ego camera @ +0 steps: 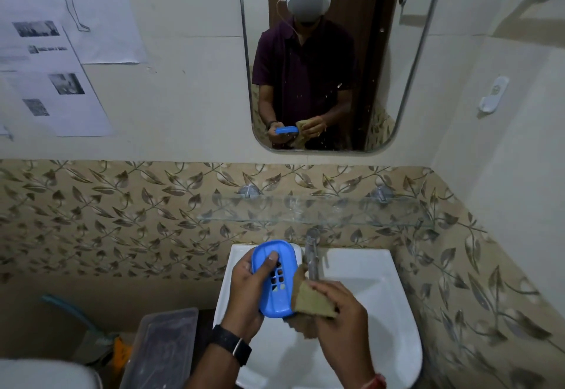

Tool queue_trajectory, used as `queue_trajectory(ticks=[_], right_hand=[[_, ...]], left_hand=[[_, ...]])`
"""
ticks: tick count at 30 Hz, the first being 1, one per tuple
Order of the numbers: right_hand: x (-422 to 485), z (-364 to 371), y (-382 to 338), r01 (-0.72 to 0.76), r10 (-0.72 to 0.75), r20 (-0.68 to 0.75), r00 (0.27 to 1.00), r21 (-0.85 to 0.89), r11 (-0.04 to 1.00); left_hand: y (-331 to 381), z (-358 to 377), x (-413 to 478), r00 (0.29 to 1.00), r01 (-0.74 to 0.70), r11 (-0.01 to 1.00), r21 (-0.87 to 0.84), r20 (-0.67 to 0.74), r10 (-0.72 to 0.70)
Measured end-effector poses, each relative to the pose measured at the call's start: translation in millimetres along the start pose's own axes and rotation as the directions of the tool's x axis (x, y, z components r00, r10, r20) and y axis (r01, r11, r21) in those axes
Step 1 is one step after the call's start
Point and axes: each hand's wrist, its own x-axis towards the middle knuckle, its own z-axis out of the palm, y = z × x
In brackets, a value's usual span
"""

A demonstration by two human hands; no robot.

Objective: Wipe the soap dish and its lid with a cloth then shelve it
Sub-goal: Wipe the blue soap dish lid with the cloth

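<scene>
soap dish (pixel 274 278): bright blue
cloth (pixel 312 300): olive-tan
sink (pixel 367 290): white
wall tiles (pixel 122 205): beige, brown leaf pattern
watch strap (pixel 232 344): black

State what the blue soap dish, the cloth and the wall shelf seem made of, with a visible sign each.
Soap dish: likely moulded plastic, smooth even blue, punched drain holes.
Cloth: apparently soft fabric, matte olive-brown, folds limply.
Shelf: clear glass; tile pattern shows through.

Soap dish (pixel 275 300): left rim hidden under the gripping left hand (pixel 244 293). Cloth (pixel 312 300): part below the grip hidden behind the right hand (pixel 339 321).
</scene>
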Motion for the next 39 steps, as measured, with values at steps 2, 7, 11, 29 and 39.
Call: queue_trajectory(ticks=[2, 7, 11, 29, 39], right_hand=[[-0.8, -4.8, 1.4, 0.013, -0.013, 0.005, 1.000, 0.015, 1.000], [37.1, -6.1, -4.7, -0.031, 0.033, -0.029, 0.999, 0.049, 0.998], [42.8, -9.0, -8.2, 0.014, -0.014, 0.025, 1.000, 0.025, 1.000], [9.3, -10.2, 5.1, 0.165, -0.159, 0.070, 0.985, -0.083, 0.983], [53.0, -16.1, -11.7, -0.042, 0.041, 0.048, 0.998, 0.010, 0.999]], left_hand=[[-0.5, -0.6, -1.8, 0.999, 0.012, 1.000, 0.014, 0.032, -0.012], [-7.2, -0.9, -8.0, 0.966, 0.147, 0.982, 0.116, 0.198, -0.168], [-6.6, 2.9, -5.7, 0.974, 0.104, 0.992, 0.077, 0.196, -0.118], [1.7, 3.3, 7.3, 0.999, 0.025, 0.997, 0.067, 0.039, -0.028], [-12.7, 2.7, -7.4, 0.896, 0.066, 0.967, 0.246, 0.411, -0.166]])
